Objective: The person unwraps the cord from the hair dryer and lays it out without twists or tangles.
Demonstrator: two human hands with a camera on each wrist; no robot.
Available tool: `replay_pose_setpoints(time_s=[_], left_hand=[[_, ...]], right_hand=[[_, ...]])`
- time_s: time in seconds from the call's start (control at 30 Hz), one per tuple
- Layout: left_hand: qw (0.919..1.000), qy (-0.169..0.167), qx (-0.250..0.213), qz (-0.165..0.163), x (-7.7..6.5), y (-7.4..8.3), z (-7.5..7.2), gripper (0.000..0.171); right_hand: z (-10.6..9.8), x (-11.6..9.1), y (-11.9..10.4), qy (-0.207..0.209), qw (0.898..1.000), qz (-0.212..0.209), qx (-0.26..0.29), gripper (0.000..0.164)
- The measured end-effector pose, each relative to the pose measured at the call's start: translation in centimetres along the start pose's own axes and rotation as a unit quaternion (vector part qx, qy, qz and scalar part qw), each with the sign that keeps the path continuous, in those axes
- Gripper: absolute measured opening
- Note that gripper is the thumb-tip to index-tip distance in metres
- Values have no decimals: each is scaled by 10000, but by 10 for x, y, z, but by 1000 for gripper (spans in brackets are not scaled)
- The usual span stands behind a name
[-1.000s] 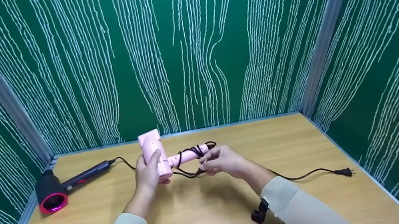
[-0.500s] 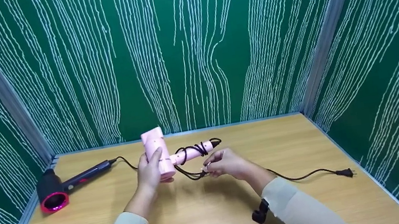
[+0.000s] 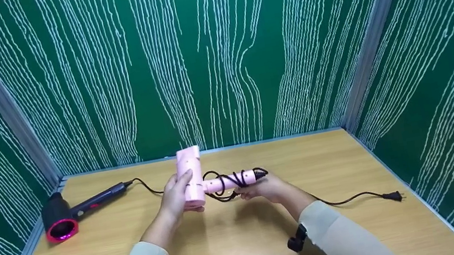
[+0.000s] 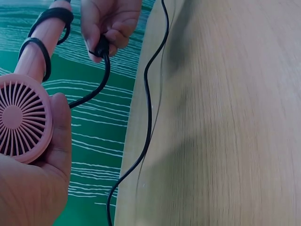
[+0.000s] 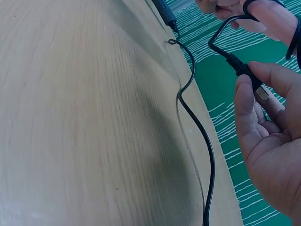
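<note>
A pink hair dryer (image 3: 191, 175) is held by its barrel in my left hand (image 3: 173, 199), with the thumb across the near side. Its slatted round end (image 4: 12, 117) faces the left wrist camera. The handle (image 3: 216, 184) points right, and a black cord (image 4: 52, 14) is wound loosely round it. My right hand (image 3: 267, 189), just below the handle's end, pinches the black plug (image 5: 248, 76) of that cord between thumb and fingers. The plug's metal end shows past the fingers in the right wrist view. Both hands and the dryer are raised over the table.
A dark hair dryer (image 3: 57, 216) with a pink-lit ring lies at the table's left. Its cord (image 3: 358, 194) runs behind the hands to a plug (image 3: 391, 197) near the right edge. Green walls with white wavy lines enclose the wooden table (image 3: 239, 254).
My left hand has moved right with the pink hair dryer, bringing its handle over my right hand. The right hand has turned slightly and still pinches the plug. The dark hair dryer stays put.
</note>
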State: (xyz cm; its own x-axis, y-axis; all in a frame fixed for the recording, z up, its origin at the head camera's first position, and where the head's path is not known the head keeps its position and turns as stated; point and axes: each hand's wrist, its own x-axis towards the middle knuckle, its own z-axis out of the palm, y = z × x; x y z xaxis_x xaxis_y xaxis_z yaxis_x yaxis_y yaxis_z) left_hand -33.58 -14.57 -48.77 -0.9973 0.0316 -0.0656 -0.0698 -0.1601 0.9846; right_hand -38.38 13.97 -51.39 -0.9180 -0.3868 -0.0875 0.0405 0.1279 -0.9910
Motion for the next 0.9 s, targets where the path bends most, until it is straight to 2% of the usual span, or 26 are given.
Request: replay_pose_setpoints(time_s=[0.17,0.27,0.4,0.57,0.9], left_hand=[[9998,-103,145,-99,-2,1,-2,59],[9993,-193,247,-178,-4,1,-4,57],[9977,-323,553,-221,-6,0,-5,55],[9949,-284,954,-173,-8,-1,-7,57],[9928,106,1188,-54,-5,-7,-10,58]], right_hand=[[-4,0,-2,254,9993,-227,-179,24],[-5,1,-3,586,9976,-90,-346,19],[-5,3,-5,960,9947,207,-297,22],[-7,5,-9,949,9954,81,52,26],[-7,5,-21,959,9946,-150,353,21]])
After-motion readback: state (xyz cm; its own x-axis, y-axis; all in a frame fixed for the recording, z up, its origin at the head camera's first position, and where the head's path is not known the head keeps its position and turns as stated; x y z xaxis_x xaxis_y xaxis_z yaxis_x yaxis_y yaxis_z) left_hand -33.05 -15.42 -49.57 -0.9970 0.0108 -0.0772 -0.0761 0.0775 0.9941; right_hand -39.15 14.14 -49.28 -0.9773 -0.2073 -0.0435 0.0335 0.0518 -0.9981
